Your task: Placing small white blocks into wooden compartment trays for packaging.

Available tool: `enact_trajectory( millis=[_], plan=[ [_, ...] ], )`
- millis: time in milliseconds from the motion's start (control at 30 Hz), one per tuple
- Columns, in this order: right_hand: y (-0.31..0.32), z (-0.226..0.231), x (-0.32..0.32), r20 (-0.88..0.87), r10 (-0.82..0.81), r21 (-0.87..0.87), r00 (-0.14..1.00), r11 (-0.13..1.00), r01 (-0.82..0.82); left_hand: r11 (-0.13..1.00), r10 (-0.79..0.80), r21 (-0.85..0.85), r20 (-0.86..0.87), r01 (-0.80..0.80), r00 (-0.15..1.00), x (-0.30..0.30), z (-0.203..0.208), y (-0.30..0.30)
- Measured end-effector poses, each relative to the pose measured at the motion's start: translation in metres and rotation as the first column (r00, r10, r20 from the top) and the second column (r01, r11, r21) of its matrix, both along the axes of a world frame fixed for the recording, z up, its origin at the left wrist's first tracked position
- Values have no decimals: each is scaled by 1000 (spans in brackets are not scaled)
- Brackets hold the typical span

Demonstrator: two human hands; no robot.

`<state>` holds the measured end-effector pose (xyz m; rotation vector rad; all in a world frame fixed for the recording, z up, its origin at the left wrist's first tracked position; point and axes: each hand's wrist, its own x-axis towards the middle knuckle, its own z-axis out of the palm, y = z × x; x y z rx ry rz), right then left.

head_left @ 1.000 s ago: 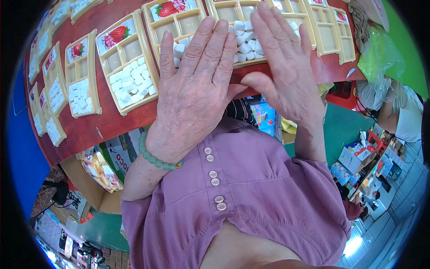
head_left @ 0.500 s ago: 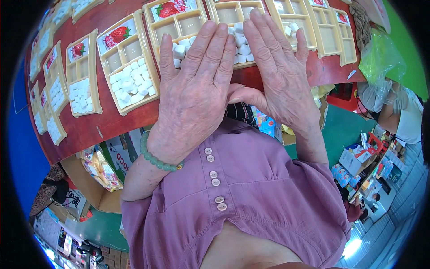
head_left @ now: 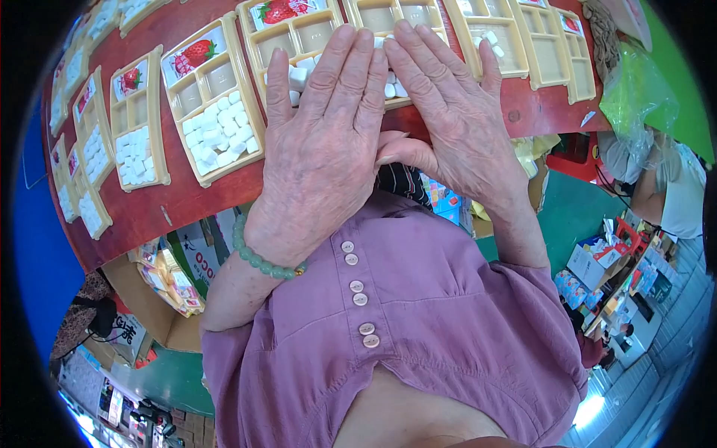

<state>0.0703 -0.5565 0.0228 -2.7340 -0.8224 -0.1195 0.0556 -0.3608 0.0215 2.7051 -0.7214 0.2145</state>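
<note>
My left hand (head_left: 317, 142), with a green bead bracelet at the wrist, lies flat with straight fingers over a cream tray (head_left: 252, 56). White marshmallow-like pieces (head_left: 300, 78) show beside its fingers. Slanting in from the right, my right hand (head_left: 463, 134) is also flat, its thumb apart, over the adjoining cream tray (head_left: 420, 15). A few white pieces (head_left: 391, 89) peek out between the hands. The two hands' fingertips nearly meet, and the thumbs are close together. Neither hand grasps anything. What lies under the palms and fingers is hidden.
Left along the red table (head_left: 160, 220) stand several trays with white pieces and strawberry packets (head_left: 196, 60). The tray (head_left: 509, 60) to the right holds a few pieces. A clear bag (head_left: 635, 104) hangs at the right edge. A cardboard box (head_left: 179, 332) sits below left.
My right hand has slid left and slightly nearer, covering white pieces that showed between the hands. My left hand has shifted only slightly away from me.
</note>
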Motion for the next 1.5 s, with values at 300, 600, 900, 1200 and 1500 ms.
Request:
enact_trajectory(
  millis=[300,600,900,1200,1500],
  plan=[
    [-38,13,-2,-9,-62,13,998,998,63,999,3,-49,11,-3,1000,-2,5,-1],
    [-17,4,-15,-22,-87,-71,996,994,85,998,-28,47,-23,30,999,-1,1,-3],
    [-21,9,-19,-13,-67,33,998,997,67,998,-52,-26,-48,51,997,3,7,-6],
    [-15,-2,-22,-12,-48,4,999,999,48,996,-80,23,-40,81,996,5,0,-7],
    [-7,0,-29,-1,-67,14,998,998,67,991,-133,-6,-31,133,991,7,2,0]
  ],
)
